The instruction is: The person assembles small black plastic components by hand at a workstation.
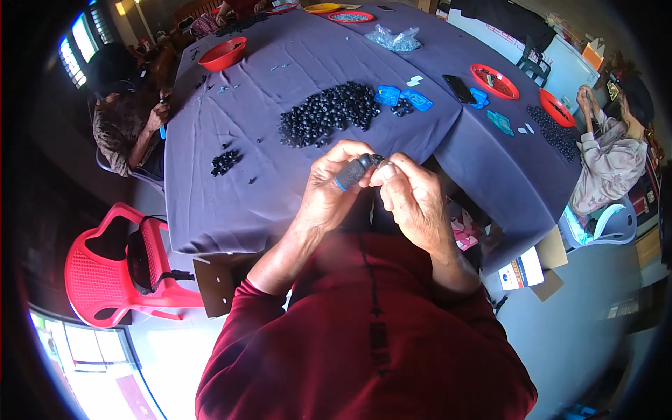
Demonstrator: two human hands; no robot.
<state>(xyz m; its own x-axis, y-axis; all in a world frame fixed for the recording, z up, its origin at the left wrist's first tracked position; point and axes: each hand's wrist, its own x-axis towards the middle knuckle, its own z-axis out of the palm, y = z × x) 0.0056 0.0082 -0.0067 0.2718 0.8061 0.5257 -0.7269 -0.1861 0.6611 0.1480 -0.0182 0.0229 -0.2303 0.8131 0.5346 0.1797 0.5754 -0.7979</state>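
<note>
Over the table's near edge, my left hand point(323, 192) and my right hand point(418, 199) meet at the fingertips. Between them they pinch a small black part point(376, 160), mostly covered by the fingers. A dark grey finger sleeve point(350, 175) with a blue rim covers one digit of my left hand. Just beyond my hands, a large pile of small round black parts point(329, 115) lies on the grey tablecloth point(280, 203). Further left sits a smaller cluster of black pieces point(224, 163).
Blue plastic cases point(387, 95) and a phone point(458, 89) lie right of the pile. Behind are a clear bag point(394, 38) of small parts and a red bowl point(224, 54). People sit at both sides. A red chair point(115, 273) stands at left, an open carton point(535, 269) at right.
</note>
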